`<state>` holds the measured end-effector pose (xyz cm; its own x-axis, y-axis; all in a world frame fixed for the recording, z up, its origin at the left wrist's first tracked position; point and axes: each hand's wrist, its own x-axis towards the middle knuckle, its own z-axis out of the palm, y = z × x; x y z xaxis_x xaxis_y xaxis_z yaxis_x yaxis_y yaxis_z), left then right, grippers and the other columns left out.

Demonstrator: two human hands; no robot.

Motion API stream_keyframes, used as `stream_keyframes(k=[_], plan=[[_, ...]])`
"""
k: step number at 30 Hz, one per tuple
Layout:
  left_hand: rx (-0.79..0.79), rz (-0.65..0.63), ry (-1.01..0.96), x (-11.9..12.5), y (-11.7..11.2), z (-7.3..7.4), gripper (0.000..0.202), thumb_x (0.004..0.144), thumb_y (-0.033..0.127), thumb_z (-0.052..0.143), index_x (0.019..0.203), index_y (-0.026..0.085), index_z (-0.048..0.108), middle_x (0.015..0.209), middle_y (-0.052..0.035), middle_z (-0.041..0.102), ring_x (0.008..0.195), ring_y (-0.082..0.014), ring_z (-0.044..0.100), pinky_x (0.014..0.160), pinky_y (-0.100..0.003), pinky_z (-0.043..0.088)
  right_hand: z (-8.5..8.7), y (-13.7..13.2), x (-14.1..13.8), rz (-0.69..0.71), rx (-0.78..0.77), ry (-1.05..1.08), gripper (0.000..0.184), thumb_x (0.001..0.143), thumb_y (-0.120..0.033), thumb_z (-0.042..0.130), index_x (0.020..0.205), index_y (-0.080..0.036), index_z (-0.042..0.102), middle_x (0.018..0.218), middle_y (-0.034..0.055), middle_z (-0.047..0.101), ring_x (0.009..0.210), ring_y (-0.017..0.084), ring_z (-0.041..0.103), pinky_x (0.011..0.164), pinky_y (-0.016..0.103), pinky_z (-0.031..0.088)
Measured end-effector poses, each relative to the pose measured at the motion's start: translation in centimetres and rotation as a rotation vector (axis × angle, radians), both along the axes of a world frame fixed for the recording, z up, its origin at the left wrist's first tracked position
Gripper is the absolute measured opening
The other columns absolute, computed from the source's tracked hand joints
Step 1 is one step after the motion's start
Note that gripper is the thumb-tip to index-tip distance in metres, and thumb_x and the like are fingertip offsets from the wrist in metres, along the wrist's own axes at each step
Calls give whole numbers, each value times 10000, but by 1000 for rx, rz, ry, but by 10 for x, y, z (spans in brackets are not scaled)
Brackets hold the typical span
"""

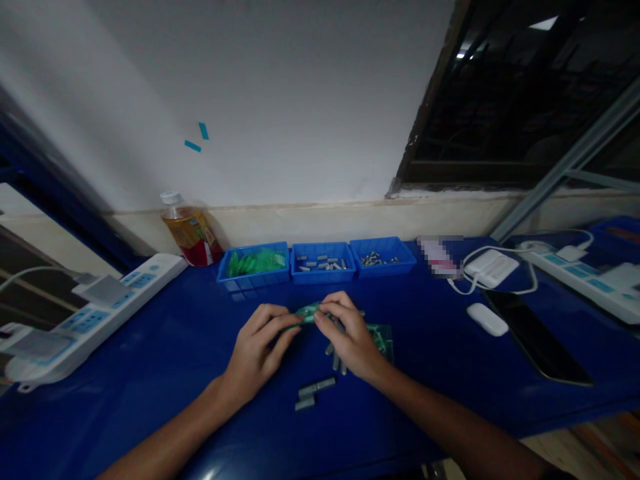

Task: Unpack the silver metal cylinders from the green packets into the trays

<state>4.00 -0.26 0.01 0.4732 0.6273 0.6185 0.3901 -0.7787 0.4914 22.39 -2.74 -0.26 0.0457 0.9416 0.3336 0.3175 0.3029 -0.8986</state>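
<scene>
On the blue table (165, 347), my left hand (257, 340) and right hand (349, 333) pinch the green plastic (308, 312), best kept gently taut between my fingertips.

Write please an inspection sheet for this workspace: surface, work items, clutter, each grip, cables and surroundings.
Surface: blue table, loose metal pieces lying near the hands.
Work items: green plastic piece in hand; three blue bins in a row, holding green packets, metal pieces and smaller metal parts.
Clutter: bottle at left; phone-like device and white rounded object at right.
Grips: left grip and right grip both on the green plastic piece.
Cables: white cables at both power strips.
Surroundings: pale wall, dark window.
</scene>
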Motion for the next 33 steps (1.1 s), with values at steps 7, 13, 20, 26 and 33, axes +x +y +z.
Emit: stream_keyframes(k=[7,13,20,26,33], plan=[[7,-17,154,3,1,-4,185,871,259,559,1039,222,625,977,-62,592,933,-194,535,822,-330,440,-10,3,-3,50,-124,133,174,840,-309,528,848,-173,635,641,-16,535,541,112,479,516,235,382],[-596,23,-121,7,6,0,478,935,489,298,777,153,598,758,-46,605,727,-177,541,712,-298,424,-13,3,12,86,351,-448,272,899,-187,464,1054,-236,682,757,24,545,678,134,513,640,259,398],[-921,31,-241,17,16,1,330,797,467,568,760,140,600,642,2,571,571,-123,489,553,-224,361,-13,4,18,80,424,-543,305,854,-128,501,1077,-249,671,946,71,548,896,189,496,777,329,435],[-183,94,22,20,14,0,248,874,285,507,1047,167,642,1011,-80,638,933,-203,570,830,-315,434,-6,9,23,60,22,-28,315,839,-446,529,830,-167,674,811,50,612,798,173,563,753,314,451],[46,2,186,24,2,-11,277,887,242,497,1141,197,597,1128,-91,587,1054,-213,523,926,-373,408,-12,15,26,65,-128,200,324,817,-444,527,876,-156,664,565,-23,539,462,98,445,455,221,345]])
